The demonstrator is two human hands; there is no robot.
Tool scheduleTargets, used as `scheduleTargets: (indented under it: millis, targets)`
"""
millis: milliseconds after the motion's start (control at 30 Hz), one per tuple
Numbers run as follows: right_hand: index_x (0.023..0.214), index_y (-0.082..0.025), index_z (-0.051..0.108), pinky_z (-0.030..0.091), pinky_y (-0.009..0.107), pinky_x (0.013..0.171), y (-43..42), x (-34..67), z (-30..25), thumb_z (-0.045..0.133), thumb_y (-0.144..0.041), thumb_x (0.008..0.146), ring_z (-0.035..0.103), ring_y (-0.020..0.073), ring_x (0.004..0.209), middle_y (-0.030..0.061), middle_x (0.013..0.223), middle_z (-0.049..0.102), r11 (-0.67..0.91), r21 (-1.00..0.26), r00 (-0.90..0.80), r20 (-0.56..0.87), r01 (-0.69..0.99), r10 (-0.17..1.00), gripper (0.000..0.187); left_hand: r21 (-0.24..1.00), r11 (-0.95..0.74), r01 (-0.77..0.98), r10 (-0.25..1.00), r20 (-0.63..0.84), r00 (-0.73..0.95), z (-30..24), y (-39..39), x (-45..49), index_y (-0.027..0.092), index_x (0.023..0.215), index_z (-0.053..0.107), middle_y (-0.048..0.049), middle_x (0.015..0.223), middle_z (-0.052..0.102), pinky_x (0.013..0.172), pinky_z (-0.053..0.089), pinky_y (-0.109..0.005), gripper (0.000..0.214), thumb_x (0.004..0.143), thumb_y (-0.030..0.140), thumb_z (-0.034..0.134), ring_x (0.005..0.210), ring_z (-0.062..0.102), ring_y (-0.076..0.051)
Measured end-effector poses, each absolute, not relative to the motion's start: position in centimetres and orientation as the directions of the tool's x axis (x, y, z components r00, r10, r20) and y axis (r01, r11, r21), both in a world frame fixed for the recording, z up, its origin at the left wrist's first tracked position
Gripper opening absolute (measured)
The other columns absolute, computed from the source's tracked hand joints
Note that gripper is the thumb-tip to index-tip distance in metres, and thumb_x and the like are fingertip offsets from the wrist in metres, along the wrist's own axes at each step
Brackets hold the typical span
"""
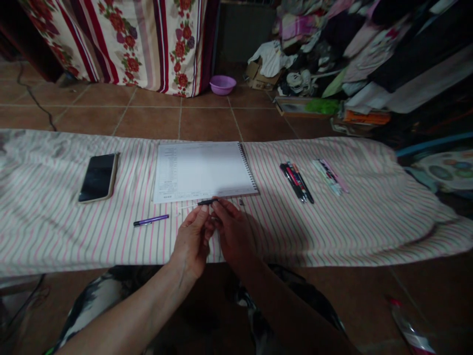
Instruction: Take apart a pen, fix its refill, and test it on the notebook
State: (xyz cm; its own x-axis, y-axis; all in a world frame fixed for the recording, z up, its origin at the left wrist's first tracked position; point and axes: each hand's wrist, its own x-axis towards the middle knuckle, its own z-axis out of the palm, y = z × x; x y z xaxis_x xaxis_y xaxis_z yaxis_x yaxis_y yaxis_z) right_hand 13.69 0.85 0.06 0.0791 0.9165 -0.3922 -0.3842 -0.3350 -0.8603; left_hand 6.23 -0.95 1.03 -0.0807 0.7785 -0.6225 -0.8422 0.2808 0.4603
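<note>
My left hand (192, 236) and my right hand (232, 224) meet at the front edge of a spiral notebook (207, 167). Between the fingertips of both is a short black pen part (205, 202), held roughly level. A thin whitish stick (188, 206), which looks like a refill, lies to its left; whether the two are joined I cannot tell. Left of my hands a purple pen (151, 220) rests on the striped cloth (111, 241). A tiny dark piece (241, 201) sits just beyond my right fingers.
At the left lies a phone (98, 177). Several dark pens (296, 182) and a group of pale pens (328, 176) are to the right. Beyond the cloth are a purple basin (222, 85) and piled clothes on the tiled floor. A bottle (410, 328) is at the lower right.
</note>
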Motion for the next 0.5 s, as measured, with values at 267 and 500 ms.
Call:
scheduleTargets:
  millis: [267,500]
  targets:
    - [0.077,-0.028,0.065,0.045,0.028,0.055,0.59,13.15,0.62,0.065,-0.035,0.069,0.057,0.0148,0.056,-0.0017,0.064,0.062,-0.346,-0.863,0.049,-0.389,-0.367,0.920,0.011,0.439,0.260,-0.860,0.769,-0.633,-0.091,0.93,-0.78,6.06,0.015,0.071,0.062,0.0039,0.063,0.061,0.055,0.047,-0.013,0.019,0.065,0.012,0.079,0.053,0.054,-0.004]
    - [0.081,-0.027,0.066,0.045,0.027,0.056,0.36,12.89,0.40,0.066,-0.035,0.067,0.059,0.0150,0.062,-0.0020,0.068,0.065,-0.332,-0.846,0.022,-0.375,-0.416,0.927,0.016,0.443,0.246,-0.862,0.778,-0.621,-0.096,0.80,-0.66,5.91,0.015,0.069,0.059,0.0046,0.060,0.058,0.051,0.045,-0.012,0.023,0.063,0.015,0.082,0.050,0.052,-0.003]
